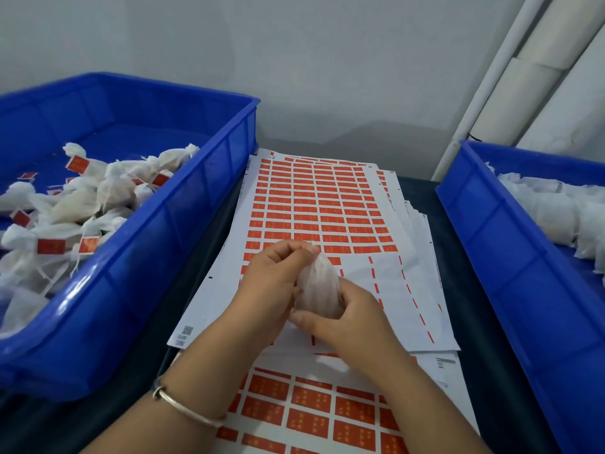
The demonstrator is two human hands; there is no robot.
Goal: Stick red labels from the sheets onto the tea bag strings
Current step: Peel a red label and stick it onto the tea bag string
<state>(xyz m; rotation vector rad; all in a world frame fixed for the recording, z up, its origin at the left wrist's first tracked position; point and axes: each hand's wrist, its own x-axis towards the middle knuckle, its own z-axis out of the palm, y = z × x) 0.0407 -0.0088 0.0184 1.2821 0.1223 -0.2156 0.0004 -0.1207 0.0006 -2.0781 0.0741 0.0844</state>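
A white tea bag (pixel 317 288) is held upright between both hands above the label sheet (pixel 314 204). My left hand (pixel 271 283) pinches the bag's gathered top with curled fingers. My right hand (pixel 343 319) grips the bag's lower body from the right. The sheet carries rows of red labels; its lower right part is peeled bare. A second sheet of red labels (pixel 311 411) lies nearer me, partly under my forearms. The bag's string is not visible.
A blue bin (pixel 157 231) on the left holds several tea bags with red labels on them. Another blue bin (pixel 510 244) on the right holds several unlabelled white bags. More sheets are stacked under the top one. A grey wall and white pipes stand behind.
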